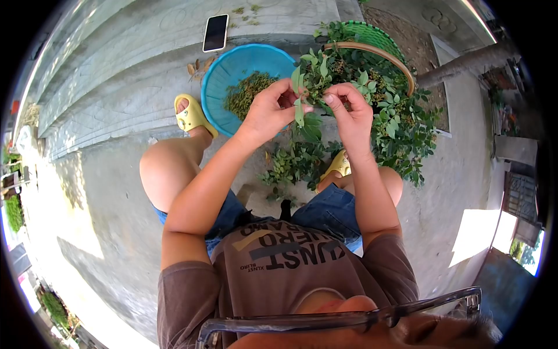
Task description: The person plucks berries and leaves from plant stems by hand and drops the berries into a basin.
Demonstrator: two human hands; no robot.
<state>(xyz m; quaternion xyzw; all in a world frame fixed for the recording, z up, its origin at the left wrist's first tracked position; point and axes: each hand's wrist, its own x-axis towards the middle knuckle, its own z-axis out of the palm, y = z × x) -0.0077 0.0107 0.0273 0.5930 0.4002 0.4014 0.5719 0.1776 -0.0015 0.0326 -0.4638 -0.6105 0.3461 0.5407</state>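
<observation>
My left hand [270, 110] is closed, thumb and fingers pinched at the left side of a leafy green sprig [317, 75]. On the sprig's right side my right hand [350, 107] pinches too, thumb against forefinger. Left of the hands, a blue basin [218, 75] holds a heap of small green-brown berries or buds [247, 93]. A green woven basket [378, 36] with a brown handle is full of leafy branches [395, 116], which spill over its near side. More leafy cuttings [296, 163] lie on the ground below my hands.
A phone [215, 33] lies on the concrete step [145, 52] beyond the basin. Dry leaves [195, 68] are beside the basin. My yellow-sandaled feet [192, 113] stand near the basin and the cuttings. A trunk or pole [465, 65] is at the right.
</observation>
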